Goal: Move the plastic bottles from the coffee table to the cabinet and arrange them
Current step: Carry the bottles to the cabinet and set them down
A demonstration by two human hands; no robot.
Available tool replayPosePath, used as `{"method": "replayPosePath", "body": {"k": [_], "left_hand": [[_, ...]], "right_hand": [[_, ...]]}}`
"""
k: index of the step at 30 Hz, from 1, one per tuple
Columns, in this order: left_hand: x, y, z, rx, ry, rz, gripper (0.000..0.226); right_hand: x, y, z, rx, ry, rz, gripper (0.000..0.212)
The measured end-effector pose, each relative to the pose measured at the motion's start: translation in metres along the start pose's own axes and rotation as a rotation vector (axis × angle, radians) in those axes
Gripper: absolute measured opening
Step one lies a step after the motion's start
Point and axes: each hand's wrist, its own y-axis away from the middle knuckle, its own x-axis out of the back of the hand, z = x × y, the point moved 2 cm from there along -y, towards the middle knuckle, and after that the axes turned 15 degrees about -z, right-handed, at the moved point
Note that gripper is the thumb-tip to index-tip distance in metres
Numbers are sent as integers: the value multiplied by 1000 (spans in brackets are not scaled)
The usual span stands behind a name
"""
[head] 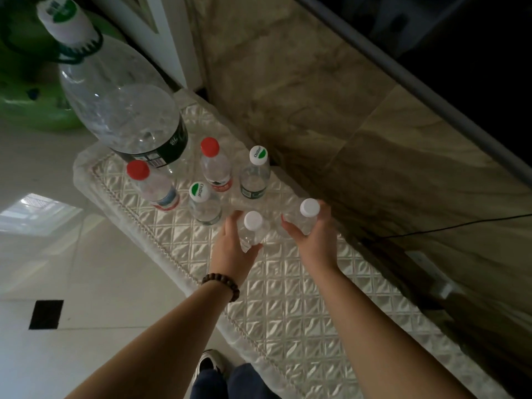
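Observation:
My left hand (233,249) grips a clear white-capped bottle (252,226) standing on the cabinet top (288,298), which carries a quilted white cover. My right hand (312,236) grips a second white-capped bottle (306,216) just to its right. Beyond them stand two red-capped bottles (155,185) (214,165) and two bottles with green-and-white caps (203,204) (254,174). A large clear jug (121,96) with a white cap stands at the far left end.
A marble wall (345,125) runs along the right of the cabinet, with a dark screen (460,38) above and a black cable (431,230). A green object (26,90) sits on the tiled floor at left. My shoe (208,364) is below.

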Motion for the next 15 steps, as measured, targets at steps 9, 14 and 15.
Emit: {"method": "replayPosePath", "body": {"k": [9,14,15], "left_hand": [[4,8,-4,12,-124,-49,94],[22,30,11,-24,-219,-8,91],[27,37,16,-36,-236,-1,86]], "right_hand": [[1,-3,0,-56,46,-53,77],[18,18,-9,-57,72,-96,100],[24,27,-14,-48,117,-91,99]]}}
